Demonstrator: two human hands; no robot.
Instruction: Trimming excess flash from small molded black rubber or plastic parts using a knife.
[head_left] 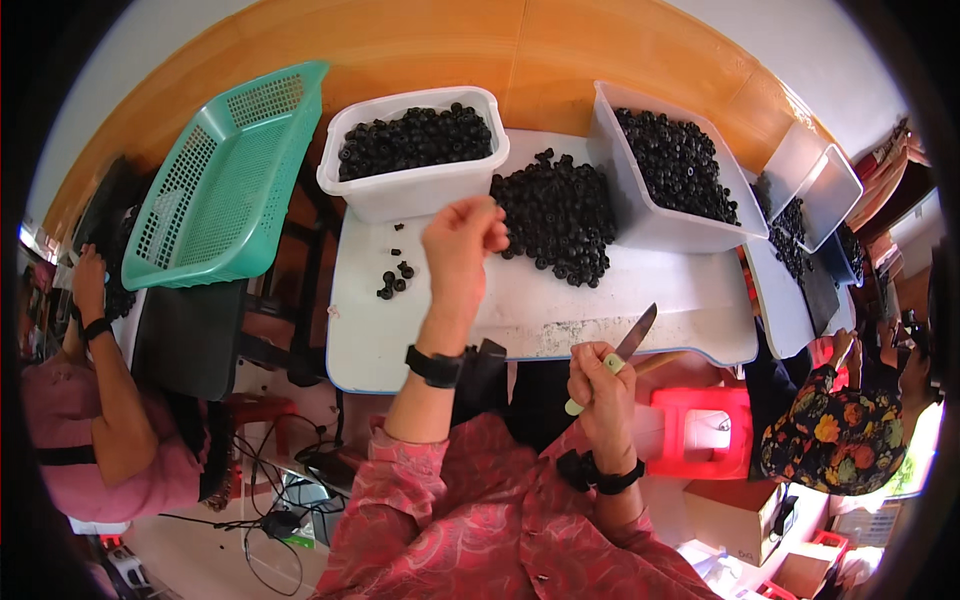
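Right hand point(603, 385) grip pressed round pale-handled knife point(618, 356); left hand point(462, 240) fingers pinched together beside black bead heap point(560, 212).

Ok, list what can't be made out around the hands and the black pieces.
Head view only:
- Left hand: curled fingers hide whether it pinches a piece from the black pile.
- Knife handle: mostly covered by the right hand.
- Black pieces: too small to identify.
- Right-hand tubs: bent and squeezed at the fisheye rim.
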